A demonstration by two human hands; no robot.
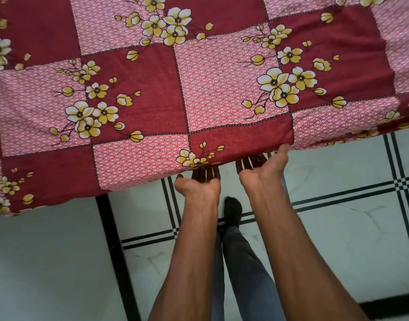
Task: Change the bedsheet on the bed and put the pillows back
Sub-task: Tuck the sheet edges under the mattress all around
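A maroon-and-pink checked floral cotton bedsheet (199,89) covers the bed, its edge overhanging the white black-lined tiled floor (338,216). Left hand (200,181) and right hand (261,167), palms up with straight fingers, slip under that edge, gripping nothing. Likely tucking; next, push fabric beneath the mattress.

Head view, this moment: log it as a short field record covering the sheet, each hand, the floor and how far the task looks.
sheet: red and pink patchwork bedsheet with yellow flowers, spread over the bed, edge hanging over the side
left hand: palm up, fingers reaching under the sheet's edge
right hand: palm up, fingers under the same edge, thumb against the fabric
floor: white tiles with dark lines
pillows: none in view
task stage: sheet laid out, its edge being handled
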